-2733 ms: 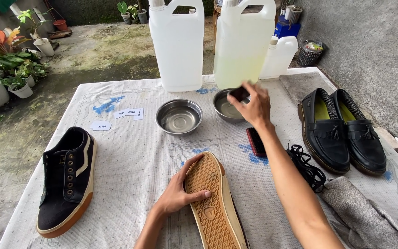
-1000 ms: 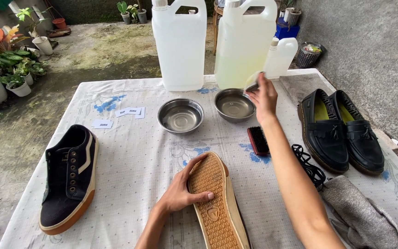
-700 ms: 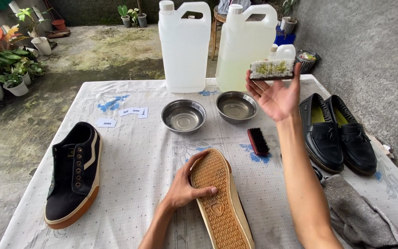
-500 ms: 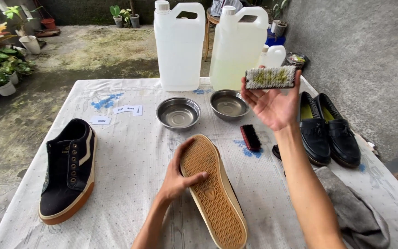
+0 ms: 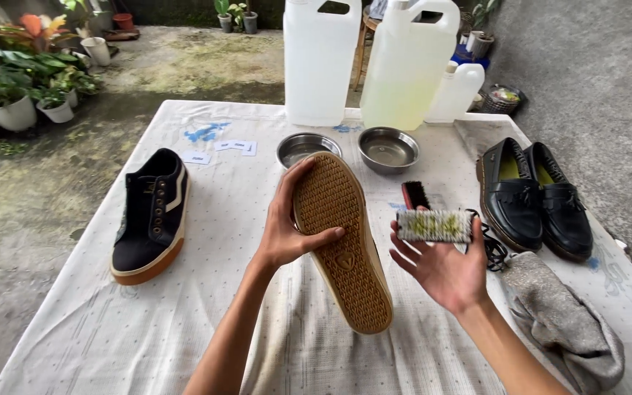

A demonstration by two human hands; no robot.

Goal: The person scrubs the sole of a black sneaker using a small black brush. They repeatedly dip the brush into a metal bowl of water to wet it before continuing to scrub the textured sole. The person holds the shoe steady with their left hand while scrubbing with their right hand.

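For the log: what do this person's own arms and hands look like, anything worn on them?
Both forearms are bare as far as the frame shows, with no sleeves in view. The left hand and the right hand wear no gloves. No rings, watch, bracelets or markings show on the fingers or wrists. The arms are slim and come in from the bottom edge; the upper arms are out of view.

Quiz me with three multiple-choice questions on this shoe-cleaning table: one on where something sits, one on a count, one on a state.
1. Where do the black loafers sit?
A. the table's right side
B. beside the plants
C. in a bowl

2. How many metal bowls are there?
A. one
B. two
C. four

3. How does the left hand hold the sneaker?
A. sole up
B. laces up
C. flat on the cloth

Answers: 1 A, they lie by the right edge. 2 B, one bowl stands clear, another behind the sneaker. 3 A, the tan tread faces the camera.
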